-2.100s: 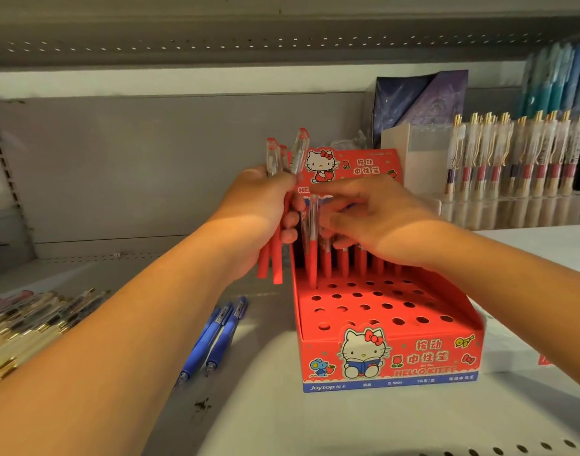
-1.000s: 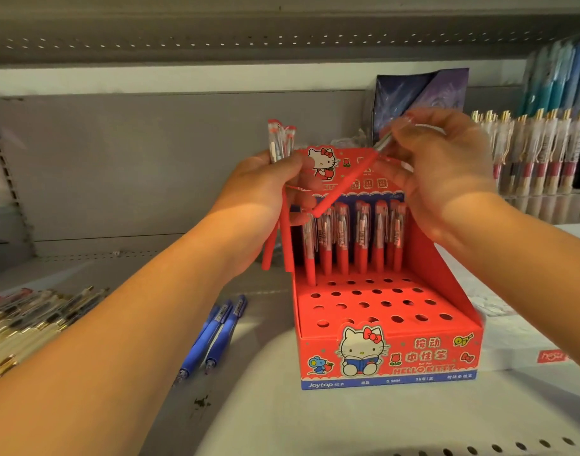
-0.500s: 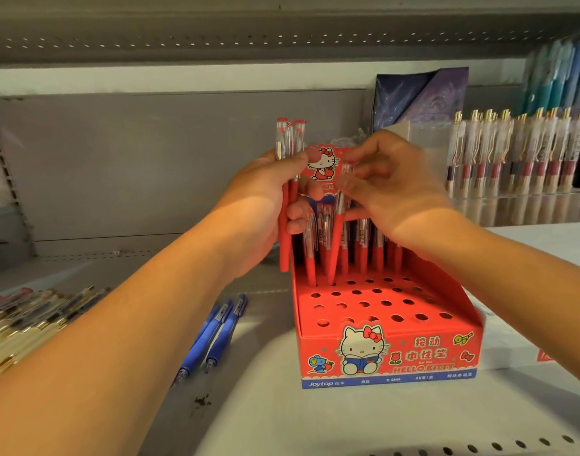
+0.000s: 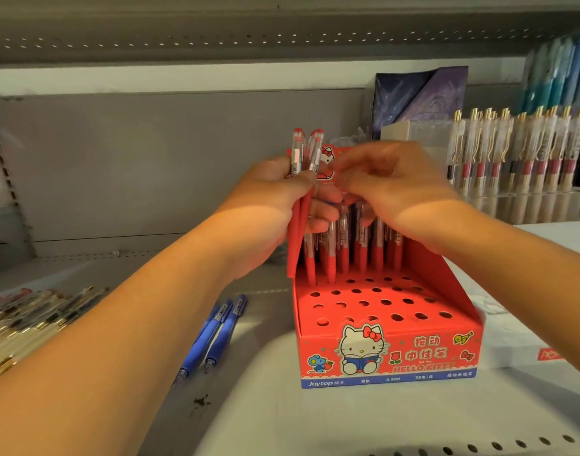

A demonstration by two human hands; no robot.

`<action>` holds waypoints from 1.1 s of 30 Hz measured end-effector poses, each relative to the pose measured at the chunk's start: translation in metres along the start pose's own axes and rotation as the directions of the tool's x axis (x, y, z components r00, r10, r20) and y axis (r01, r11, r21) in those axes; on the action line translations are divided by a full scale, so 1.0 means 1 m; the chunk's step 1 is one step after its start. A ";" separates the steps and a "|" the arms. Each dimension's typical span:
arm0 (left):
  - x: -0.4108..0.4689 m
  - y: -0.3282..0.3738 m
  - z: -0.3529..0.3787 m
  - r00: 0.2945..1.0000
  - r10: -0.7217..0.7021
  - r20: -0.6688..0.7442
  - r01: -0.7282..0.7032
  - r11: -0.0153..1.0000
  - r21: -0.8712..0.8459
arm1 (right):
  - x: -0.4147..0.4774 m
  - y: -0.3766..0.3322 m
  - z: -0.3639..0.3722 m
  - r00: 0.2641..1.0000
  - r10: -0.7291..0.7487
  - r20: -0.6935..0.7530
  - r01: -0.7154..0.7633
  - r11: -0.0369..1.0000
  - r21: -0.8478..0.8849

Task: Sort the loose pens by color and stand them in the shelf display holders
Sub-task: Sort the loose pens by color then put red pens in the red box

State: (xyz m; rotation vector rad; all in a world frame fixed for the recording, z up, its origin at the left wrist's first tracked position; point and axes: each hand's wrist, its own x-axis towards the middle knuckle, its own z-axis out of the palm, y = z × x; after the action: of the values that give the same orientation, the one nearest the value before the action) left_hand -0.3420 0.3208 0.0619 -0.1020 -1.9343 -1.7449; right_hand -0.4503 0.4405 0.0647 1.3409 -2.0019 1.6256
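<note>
A red Hello Kitty display box (image 4: 390,353) stands on the shelf, its deck full of holes. Several red pens (image 4: 377,255) stand in its back row. My left hand (image 4: 272,199) hovers just left of the box's back, gripping two red pens (image 4: 298,149) upright. My right hand (image 4: 394,189) is over the back row, fingers pinched on the top of one red pen (image 4: 330,258) whose tip sits at a hole in front of that row. Three blue pens (image 4: 216,337) lie loose on the shelf to the left of the box.
A pile of cream and gold pens (image 4: 35,317) lies at the far left. A clear holder of gold-clip pens (image 4: 519,159) stands at the back right, with a dark purple pack (image 4: 420,97) behind the box. A flat white box (image 4: 528,340) lies right of the red box.
My right hand drew one red pen from the left hand's bunch, swung it over and lowered it into the box. The left hand now holds fewer pens.
</note>
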 end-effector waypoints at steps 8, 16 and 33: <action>-0.007 -0.002 0.004 0.985 -0.058 0.161 0.055 0.998 0.026 | -0.002 -0.006 -0.001 1.000 0.029 -0.006 -0.025 0.928 0.371; 0.000 0.004 -0.003 0.999 -0.021 0.028 0.021 1.000 0.019 | 0.003 -0.013 -0.008 0.993 0.063 -0.099 0.011 0.793 0.609; 0.001 0.001 -0.006 0.995 0.101 0.000 -0.099 0.984 0.151 | 0.005 0.011 -0.007 0.993 -0.069 -0.095 0.064 0.997 -0.051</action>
State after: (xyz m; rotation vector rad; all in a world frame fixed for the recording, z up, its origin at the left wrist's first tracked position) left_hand -0.3405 0.3155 0.0628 -0.1356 -2.0122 -1.5276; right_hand -0.4640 0.4434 0.0635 1.2728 -1.9077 1.5716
